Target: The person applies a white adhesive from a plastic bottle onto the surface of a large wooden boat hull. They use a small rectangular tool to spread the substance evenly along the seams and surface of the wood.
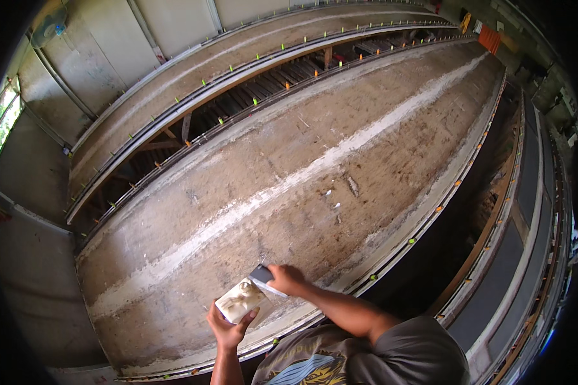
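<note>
My left hand (228,328) grips a small squarish white board or shallow container (235,312), with the thumb along its near edge. On its upper face sits a lump of off-white paste (246,288). Just to the right, my right hand (288,280) is closed around a dark, flat-bladed scraper (261,274), whose blade is at the paste's right edge. Whether the blade touches the paste I cannot tell. Both hands are above the near part of a long brown table surface (263,218), which has a pale strip (302,173) down its length.
Small green and orange pegs (411,241) line the table's edges. A second long table (237,51) runs along the wall at the left, with dark slats (270,86) in the gap. Grey panels (494,289) stand to the right. An orange cloth (489,40) hangs at the far end.
</note>
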`<state>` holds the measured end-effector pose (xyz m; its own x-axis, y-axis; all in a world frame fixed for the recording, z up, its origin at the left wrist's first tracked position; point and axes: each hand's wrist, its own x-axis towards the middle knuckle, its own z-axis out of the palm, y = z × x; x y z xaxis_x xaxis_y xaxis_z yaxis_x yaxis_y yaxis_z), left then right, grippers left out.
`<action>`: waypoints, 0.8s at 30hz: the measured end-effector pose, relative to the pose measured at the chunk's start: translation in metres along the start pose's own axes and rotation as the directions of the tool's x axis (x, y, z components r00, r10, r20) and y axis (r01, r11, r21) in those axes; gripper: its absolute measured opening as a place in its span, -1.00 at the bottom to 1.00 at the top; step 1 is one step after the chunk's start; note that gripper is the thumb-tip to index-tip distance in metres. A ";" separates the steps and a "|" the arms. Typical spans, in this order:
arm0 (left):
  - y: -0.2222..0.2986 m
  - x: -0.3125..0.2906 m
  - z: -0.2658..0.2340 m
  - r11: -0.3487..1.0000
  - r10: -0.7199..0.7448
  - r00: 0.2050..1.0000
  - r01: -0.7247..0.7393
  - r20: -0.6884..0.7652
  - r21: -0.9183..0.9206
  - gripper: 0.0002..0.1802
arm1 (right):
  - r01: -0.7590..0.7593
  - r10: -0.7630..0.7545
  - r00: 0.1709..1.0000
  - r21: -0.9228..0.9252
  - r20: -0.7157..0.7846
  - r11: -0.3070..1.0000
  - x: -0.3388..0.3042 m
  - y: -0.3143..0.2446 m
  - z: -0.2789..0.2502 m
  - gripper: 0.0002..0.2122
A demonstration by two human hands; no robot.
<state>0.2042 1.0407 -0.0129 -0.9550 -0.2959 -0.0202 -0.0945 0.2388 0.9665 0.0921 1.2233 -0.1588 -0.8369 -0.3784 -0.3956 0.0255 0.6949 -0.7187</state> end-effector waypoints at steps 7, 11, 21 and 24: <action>0.020 -0.001 0.035 0.998 -0.038 0.998 0.040 0.044 -0.042 -0.36 | -0.248 0.304 0.764 0.176 -0.569 0.953 0.091 0.189 -0.223 -0.56; 0.016 -0.009 0.049 0.996 -0.087 0.996 0.088 0.025 -0.030 -0.34 | -0.399 0.233 0.693 -0.095 -0.682 0.912 0.093 0.220 -0.321 -0.68; 0.025 -0.003 0.077 0.998 -0.059 0.997 0.059 -0.043 -0.004 -0.35 | -0.211 -0.380 0.733 -0.720 -0.564 0.661 0.128 0.043 -0.015 -0.69; 0.025 -0.005 0.075 0.999 -0.041 0.995 0.039 -0.094 -0.017 -0.34 | 0.087 -0.165 0.947 -0.274 -0.275 0.958 0.094 0.002 -0.065 -0.75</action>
<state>0.1855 1.1179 -0.0080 -0.9198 -0.3909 -0.0354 -0.1271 0.2113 0.9691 -0.0220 1.2286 -0.1601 -0.9472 -0.3050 -0.0988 -0.1986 0.8002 -0.5659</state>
